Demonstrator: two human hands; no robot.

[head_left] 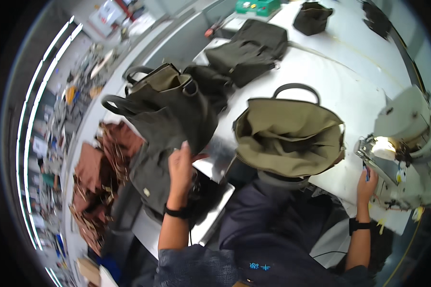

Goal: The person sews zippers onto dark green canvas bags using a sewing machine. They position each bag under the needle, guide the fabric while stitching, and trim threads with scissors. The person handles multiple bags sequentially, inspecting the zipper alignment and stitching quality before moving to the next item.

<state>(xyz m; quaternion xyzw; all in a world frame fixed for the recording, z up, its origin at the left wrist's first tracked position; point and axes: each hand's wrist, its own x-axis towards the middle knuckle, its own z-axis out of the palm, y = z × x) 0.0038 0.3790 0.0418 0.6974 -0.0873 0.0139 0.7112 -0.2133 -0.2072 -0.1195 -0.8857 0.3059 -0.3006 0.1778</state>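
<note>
An olive-lined dark bag (292, 138) lies in front of me, its mouth gaping toward me and one handle standing up at the far side. My left hand (179, 170) is against a dark grey handbag (177, 112) on the left; its fingers look curled, and whatever they grip is hidden. My right hand (367, 186) is closed around a small tool with a blue part (367, 174), beside the sewing machine (402, 126). The tool's kind is too small to make out. The machine's lamp is lit near its needle area.
Reddish-brown bags (96, 177) are heaped at the far left. More dark bags (249, 50) lie on the white table (330, 71), with a small dark pouch (312, 19) farther back. A green box (257, 7) stands at the far edge. Cluttered shop floor lies beyond the left edge.
</note>
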